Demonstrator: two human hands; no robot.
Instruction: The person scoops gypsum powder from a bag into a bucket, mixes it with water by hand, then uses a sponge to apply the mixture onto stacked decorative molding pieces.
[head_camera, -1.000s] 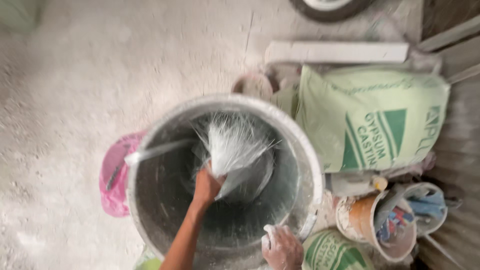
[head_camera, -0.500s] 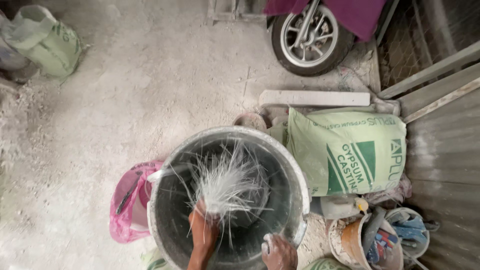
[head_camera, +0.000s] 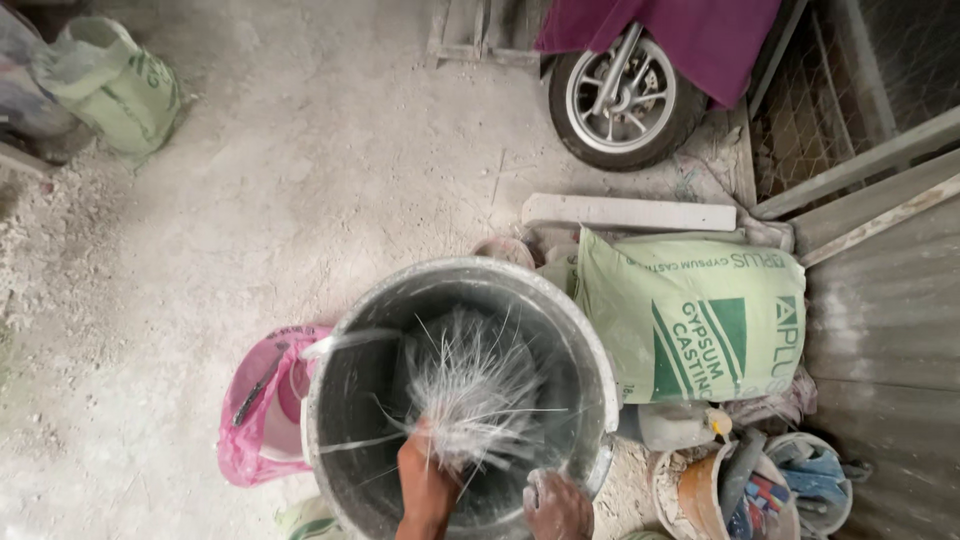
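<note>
Far left: a pale green sack (head_camera: 110, 85) slumps on the dusty floor (head_camera: 300, 180), well apart from the work.
Pink bag: a crumpled pink plastic bag (head_camera: 265, 400) lies touching the left side of the bucket.
Bucket: a large grey bucket (head_camera: 350, 330), its walls streaked white, stands on the floor low in the middle of the view. Its bottom is hard to make out.
Left hand: the left hand (head_camera: 425, 480) is closed around the gathered end of a bundle of white fibres (head_camera: 475, 395). It reaches down inside the bucket.
Fibres: the strands fan upward and outward from the fist, all inside the bucket's rim.
Right hand: the right hand (head_camera: 555, 505), coated white, rests on the near rim. I cannot tell whether its fingers grip the rim or lie loose on it.
Step in hand: by the look of it, the fibres are being worked inside the bucket while the other hand steadies it.
What it calls for: probably a firm hold on the bundle and a steady rim.
Right side: a printed green sack (head_camera: 700, 320) leans beside the bucket. Small pails of tools (head_camera: 760, 490) stand below it. A white slab (head_camera: 630, 212) and a wheel (head_camera: 620, 95) lie beyond.
</note>
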